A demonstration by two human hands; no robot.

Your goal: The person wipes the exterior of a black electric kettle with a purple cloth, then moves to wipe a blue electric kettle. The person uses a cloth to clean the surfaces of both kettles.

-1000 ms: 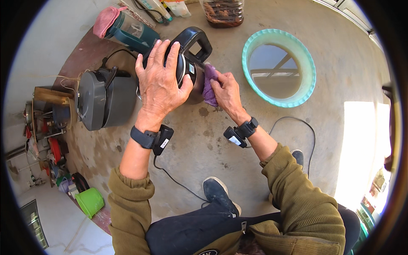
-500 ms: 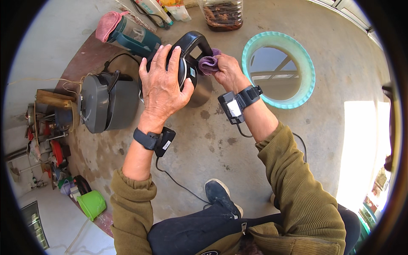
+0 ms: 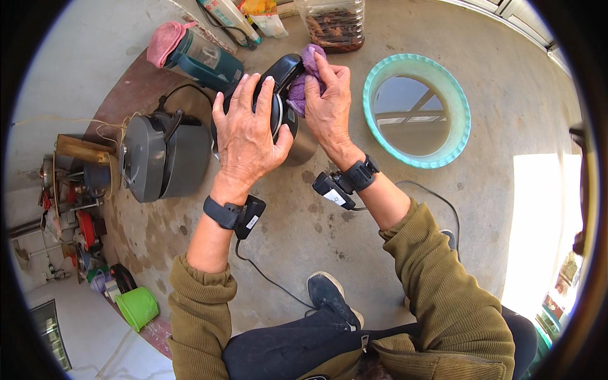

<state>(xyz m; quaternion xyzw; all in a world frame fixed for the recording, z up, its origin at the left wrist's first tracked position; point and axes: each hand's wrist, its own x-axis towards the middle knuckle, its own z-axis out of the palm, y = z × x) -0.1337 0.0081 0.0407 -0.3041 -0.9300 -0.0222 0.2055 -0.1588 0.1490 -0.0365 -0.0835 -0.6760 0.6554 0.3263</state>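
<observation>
the left hand (image 3: 250, 133) lay spread over the black lid of a pot (image 3: 305, 142) with a steel-coloured side, palm down, fingers slightly apart and extended, thumb on the near right edge; it was not closed around anything. the right hand (image 3: 330, 104) was closed on a bunched purple cloth (image 3: 312, 60), pinching it between thumb and fingers and pressing it against the right side of the pot's black handle (image 3: 286, 68). the pot was on the concrete floor (image 3: 380, 253), in front of the person and under both hands, its far left side hidden by the left hand.

just left of it stood a grey lidded cooker (image 3: 183, 158), and beyond, near the wall, a teal jug (image 3: 212, 63) with a pink cloth (image 3: 168, 43) over its end. a clear plastic container (image 3: 332, 28) with dark brown contents stood beyond the right hand. to the right, well apart from the pot, was a turquoise basin (image 3: 464, 117) with a scalloped rim, holding murky water that reflected window bars. a bright green tub (image 3: 138, 308) lay tilted at the far left.
</observation>
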